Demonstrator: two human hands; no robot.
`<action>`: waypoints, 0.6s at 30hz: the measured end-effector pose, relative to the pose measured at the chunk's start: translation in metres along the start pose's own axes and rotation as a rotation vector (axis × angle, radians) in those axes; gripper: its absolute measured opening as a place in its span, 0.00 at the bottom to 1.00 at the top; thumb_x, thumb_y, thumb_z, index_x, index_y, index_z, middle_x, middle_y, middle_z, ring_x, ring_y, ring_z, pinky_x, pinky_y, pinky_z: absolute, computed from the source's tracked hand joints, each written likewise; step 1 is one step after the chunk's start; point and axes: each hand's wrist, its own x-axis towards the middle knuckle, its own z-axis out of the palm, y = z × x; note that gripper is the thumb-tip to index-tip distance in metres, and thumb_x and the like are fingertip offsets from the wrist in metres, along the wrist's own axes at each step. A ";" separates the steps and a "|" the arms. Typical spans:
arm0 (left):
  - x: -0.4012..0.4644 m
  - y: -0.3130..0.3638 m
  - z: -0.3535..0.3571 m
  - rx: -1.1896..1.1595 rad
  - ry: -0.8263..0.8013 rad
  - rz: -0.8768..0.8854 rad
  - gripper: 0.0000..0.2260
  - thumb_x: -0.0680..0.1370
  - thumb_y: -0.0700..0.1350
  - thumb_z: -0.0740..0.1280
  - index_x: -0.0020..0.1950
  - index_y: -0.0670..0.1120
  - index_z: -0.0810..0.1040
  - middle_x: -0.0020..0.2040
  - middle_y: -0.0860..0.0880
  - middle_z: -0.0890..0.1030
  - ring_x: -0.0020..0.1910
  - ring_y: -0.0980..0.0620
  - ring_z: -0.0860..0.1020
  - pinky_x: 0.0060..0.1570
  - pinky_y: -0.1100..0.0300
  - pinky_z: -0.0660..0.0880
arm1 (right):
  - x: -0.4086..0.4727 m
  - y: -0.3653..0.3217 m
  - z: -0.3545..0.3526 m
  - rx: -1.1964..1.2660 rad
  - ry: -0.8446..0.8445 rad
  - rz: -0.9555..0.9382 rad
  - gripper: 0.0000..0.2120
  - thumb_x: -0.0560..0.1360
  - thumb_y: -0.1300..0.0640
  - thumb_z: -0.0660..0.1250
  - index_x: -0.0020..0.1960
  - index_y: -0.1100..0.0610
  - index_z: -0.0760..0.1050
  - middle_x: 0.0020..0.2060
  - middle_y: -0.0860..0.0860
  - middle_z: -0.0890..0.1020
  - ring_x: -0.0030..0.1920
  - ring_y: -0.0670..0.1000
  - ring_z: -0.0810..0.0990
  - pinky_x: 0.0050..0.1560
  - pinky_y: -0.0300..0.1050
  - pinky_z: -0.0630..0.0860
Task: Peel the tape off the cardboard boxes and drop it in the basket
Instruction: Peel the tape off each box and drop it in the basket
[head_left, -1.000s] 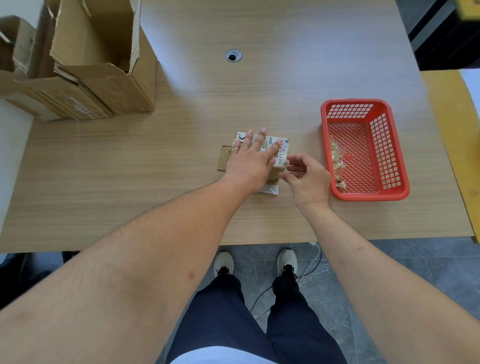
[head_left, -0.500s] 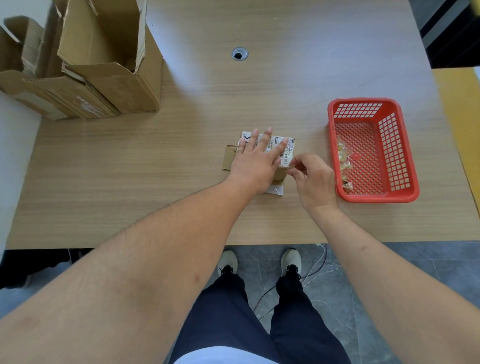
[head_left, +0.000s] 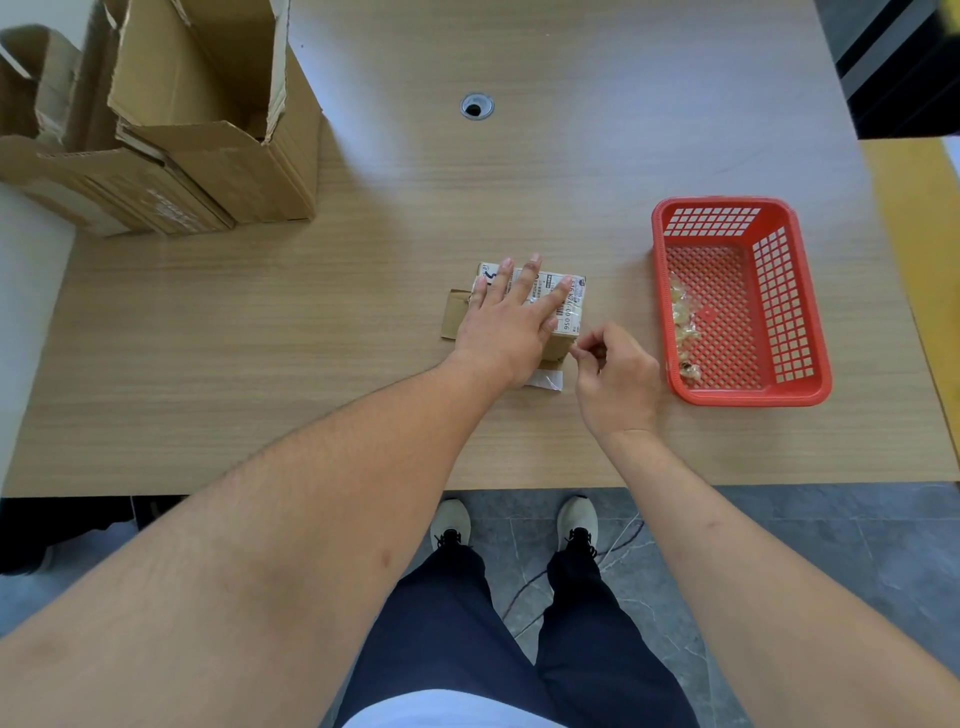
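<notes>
A small cardboard box (head_left: 569, 306) with a white shipping label lies mid-table, a brown flap (head_left: 454, 314) sticking out on its left. My left hand (head_left: 511, 319) presses flat on top of it, fingers spread. My right hand (head_left: 615, 376) is at the box's near right corner, thumb and forefinger pinching a thin edge of clear tape there. A white strip (head_left: 545, 378) shows under the box's near side. The red plastic basket (head_left: 743, 395) stands to the right, holding crumpled clear tape pieces (head_left: 683, 322).
Larger opened cardboard boxes (head_left: 208, 130) stand at the table's far left corner. A round cable grommet (head_left: 476, 105) sits at the far middle. The table's near edge (head_left: 311, 488) runs just above my shoes.
My right hand has shifted slightly from the box's right side to its near right corner, fingertips now pinching there. My left hand keeps pressing the box.
</notes>
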 end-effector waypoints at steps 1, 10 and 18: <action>0.000 0.000 0.000 0.005 0.001 0.000 0.23 0.87 0.55 0.46 0.82 0.64 0.45 0.84 0.52 0.40 0.82 0.45 0.37 0.80 0.44 0.39 | -0.002 -0.002 0.001 0.017 0.012 0.028 0.03 0.75 0.66 0.72 0.46 0.60 0.78 0.40 0.50 0.83 0.40 0.49 0.80 0.45 0.46 0.76; 0.000 0.002 -0.002 0.001 -0.016 -0.005 0.23 0.87 0.55 0.46 0.82 0.64 0.45 0.84 0.51 0.39 0.82 0.45 0.37 0.80 0.44 0.39 | 0.000 -0.007 0.001 0.283 0.112 0.210 0.12 0.73 0.66 0.73 0.52 0.54 0.77 0.46 0.46 0.86 0.46 0.41 0.86 0.48 0.36 0.82; 0.000 0.001 -0.001 0.004 -0.006 -0.003 0.23 0.87 0.55 0.47 0.82 0.64 0.45 0.84 0.51 0.40 0.82 0.45 0.37 0.80 0.44 0.39 | 0.000 0.002 0.005 0.296 0.104 0.263 0.15 0.67 0.64 0.82 0.47 0.54 0.80 0.47 0.50 0.83 0.42 0.43 0.85 0.44 0.35 0.81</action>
